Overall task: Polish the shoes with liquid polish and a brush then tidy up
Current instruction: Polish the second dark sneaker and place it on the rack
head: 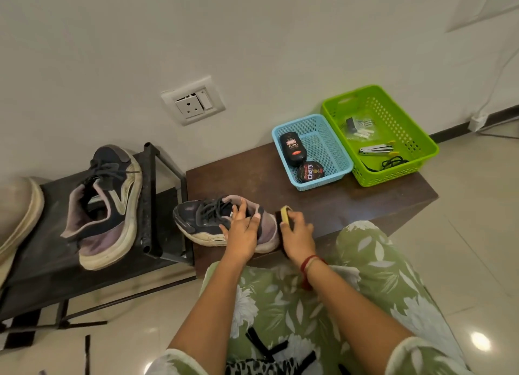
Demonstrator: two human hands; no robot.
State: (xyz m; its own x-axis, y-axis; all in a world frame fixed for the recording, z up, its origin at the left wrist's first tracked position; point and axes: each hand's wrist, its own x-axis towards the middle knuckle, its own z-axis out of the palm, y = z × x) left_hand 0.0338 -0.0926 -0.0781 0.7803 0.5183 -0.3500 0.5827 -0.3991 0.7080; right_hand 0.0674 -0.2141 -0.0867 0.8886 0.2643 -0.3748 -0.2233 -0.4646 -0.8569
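Note:
A dark sneaker (202, 218) with a pale sole lies on its side on the brown bench (252, 178), toe to the left. My left hand (243, 230) grips its collar, fingers curled over the opening. My right hand (297, 234) holds a yellow-backed shoe brush (286, 214) against the sneaker's heel. The second sneaker (106, 206) rests tilted on the black metal rack (151, 195) at the left. A black liquid polish bottle (292, 148) and a round polish tin (310, 171) lie in the blue basket (337, 155) at the bench's back.
A green basket (421, 138) with a nail clipper, a cord and small items stands right of the blue one. A pale shoe (16, 214) sits at the far left of the rack. A wall socket (193, 100) is behind. My knees in green floral cloth fill the foreground.

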